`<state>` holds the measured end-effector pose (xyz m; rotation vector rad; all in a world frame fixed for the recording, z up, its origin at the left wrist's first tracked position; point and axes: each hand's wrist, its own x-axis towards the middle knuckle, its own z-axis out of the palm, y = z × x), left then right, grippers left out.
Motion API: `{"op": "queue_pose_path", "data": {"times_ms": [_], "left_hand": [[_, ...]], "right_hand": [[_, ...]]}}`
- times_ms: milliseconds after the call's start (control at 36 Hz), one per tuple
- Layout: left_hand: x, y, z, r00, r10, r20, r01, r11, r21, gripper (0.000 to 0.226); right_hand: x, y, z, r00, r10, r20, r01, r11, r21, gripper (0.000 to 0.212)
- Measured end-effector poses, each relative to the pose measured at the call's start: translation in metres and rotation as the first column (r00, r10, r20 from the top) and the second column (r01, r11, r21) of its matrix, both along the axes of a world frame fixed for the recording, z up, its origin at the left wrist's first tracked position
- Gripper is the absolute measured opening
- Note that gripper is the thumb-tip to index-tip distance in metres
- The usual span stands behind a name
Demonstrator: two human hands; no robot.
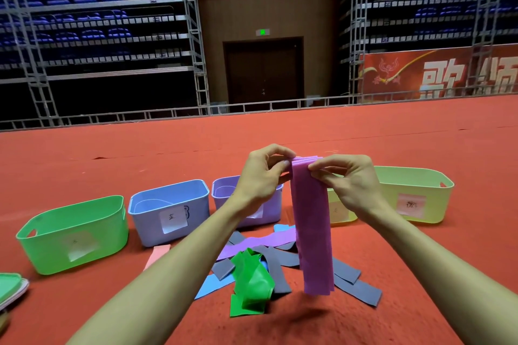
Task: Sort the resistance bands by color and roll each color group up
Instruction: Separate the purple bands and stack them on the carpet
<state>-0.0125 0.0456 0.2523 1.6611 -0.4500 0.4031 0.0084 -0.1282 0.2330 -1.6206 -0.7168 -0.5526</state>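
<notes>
A folded stack of purple bands [312,227] hangs straight down in front of me. My left hand [262,173] and my right hand [346,180] pinch its top edge from either side. Below on the red floor lies a loose pile: a crumpled green band [251,286], several grey bands [357,287], a light purple band [259,242] and a blue band [211,286]. A pink band [157,255] lies apart to the left.
A row of labelled bins stands behind the pile: green [70,232], blue [171,211], purple [221,190], a small yellow one [340,211] and a larger yellow-green one [414,193]. Stacked lids [11,287] lie at the left edge.
</notes>
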Motion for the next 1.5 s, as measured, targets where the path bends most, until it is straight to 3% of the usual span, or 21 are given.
{"op": "queue_pose_path", "data": {"times_ms": [139, 361, 556, 833, 1250, 1333, 1500], "left_hand": [[-0.001, -0.001, 0.001, 1.000, 0.013, 0.004, -0.013, 1.000, -0.012, 0.022], [0.005, -0.006, -0.003, 0.990, 0.122, 0.072, -0.126, 0.991, 0.049, 0.034], [0.007, -0.006, -0.006, 0.988, 0.137, 0.071, -0.141, 0.989, 0.048, 0.031], [0.001, -0.007, -0.006, 0.998, 0.053, 0.030, -0.053, 0.999, 0.001, 0.028], [-0.008, -0.006, -0.006, 0.999, -0.036, -0.012, 0.035, 0.998, -0.058, 0.023], [-0.006, -0.005, -0.009, 0.997, 0.036, 0.066, -0.037, 0.999, 0.013, 0.011], [0.001, -0.005, -0.014, 0.976, 0.143, 0.164, -0.154, 0.986, 0.057, 0.019]], "right_hand": [[-0.001, 0.001, 0.000, 1.000, -0.012, 0.015, 0.012, 1.000, -0.017, 0.031], [0.002, 0.002, -0.004, 0.974, -0.167, 0.154, 0.180, 0.981, -0.074, 0.029], [0.004, 0.000, -0.010, 0.937, -0.227, 0.265, 0.262, 0.959, -0.104, 0.018], [-0.001, 0.000, -0.006, 0.977, -0.153, 0.150, 0.159, 0.987, -0.030, 0.033], [0.001, 0.002, -0.008, 0.984, -0.141, 0.110, 0.144, 0.989, -0.018, 0.034], [0.001, 0.002, -0.009, 0.986, -0.132, 0.102, 0.135, 0.991, -0.019, 0.034], [0.004, 0.005, -0.013, 0.982, -0.152, 0.115, 0.156, 0.988, -0.022, 0.032]]}}
